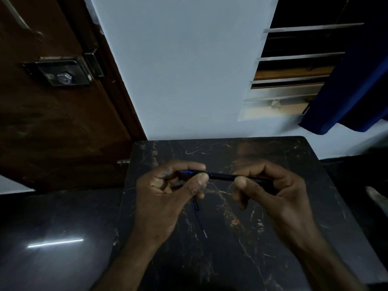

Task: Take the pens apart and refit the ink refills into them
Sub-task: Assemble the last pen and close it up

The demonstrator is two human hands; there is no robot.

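Setting: dim room; a person works over a dark marbled table [273,206] set against a pale wall, a brown door to the far left.

Pen: a dark pen [222,176] is held level above the middle of the table, lying left to right between the two hands. A blue part shows at its left end, inside the left hand's grip.

Left hand: the left hand [165,198] is closed round the pen's left end, thumb and forefinger pinching the blue part, the other fingers curled under.

Right hand: the right hand [270,196] is closed round the pen's right half, thumb pressed on the barrel from the near side; the right tip of the pen is hidden in the palm.

Loose parts: on the table just near of the left hand lies a thin ink refill [199,222], blue along its length with a pale tip pointing near-right. A short dark piece [195,205] lies at its far end; whether they touch, I cannot tell.

Step in hand: by the opposed grips, I judge this to be twisting or pulling at the joint between the pen's two sections. Whether it is coming apart or being closed up is not clear in this light.

Progress: at least one refill is out on the table, so the work looks partway along.

Next move calls for: a steady counter-twist with both grips kept firm, hands low over the table so small parts do not roll off, then one hand freed to pick up the refill and line its tip with the barrel.
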